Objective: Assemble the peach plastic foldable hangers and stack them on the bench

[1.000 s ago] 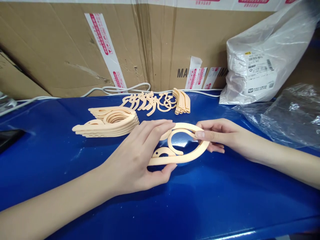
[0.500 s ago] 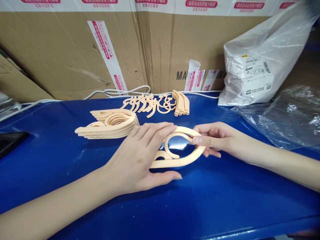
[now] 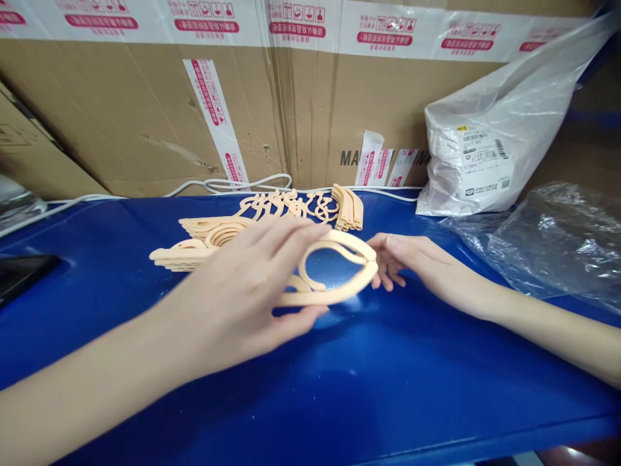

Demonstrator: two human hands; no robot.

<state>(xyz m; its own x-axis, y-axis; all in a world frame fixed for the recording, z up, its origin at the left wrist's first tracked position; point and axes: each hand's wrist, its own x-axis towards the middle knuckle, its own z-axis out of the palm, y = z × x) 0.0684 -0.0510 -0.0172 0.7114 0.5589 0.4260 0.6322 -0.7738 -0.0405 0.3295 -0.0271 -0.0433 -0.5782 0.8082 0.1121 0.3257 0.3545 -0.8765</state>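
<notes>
My left hand (image 3: 233, 278) grips a folded beige plastic clothes hanger (image 3: 347, 296), fingers over its top edge and thumb below. Its curved hook lies inside the loop of the arms, and the hand hides its left end. By the hanger's rounded right end is my right hand (image 3: 412, 262), fingers apart and holding nothing; whether a fingertip still touches the hanger I cannot tell. Behind my left hand sits a stack of folded hangers (image 3: 182, 257), partly covered by it.
Loose beige hooks (image 3: 264, 204) and a bundle of curved hanger arms (image 3: 348, 208) lie at the back of the blue table (image 3: 388, 388). Behind run a white cable (image 3: 189, 188) and a cardboard box (image 3: 145, 110). A white plastic bag (image 3: 485, 142) and clear film (image 3: 567, 233) are right; a dark flat object (image 3: 26, 275) is left.
My right hand has let go of the hanger's rounded end and opened. My left hand has carried the hanger left and slightly up, over part of the stack.
</notes>
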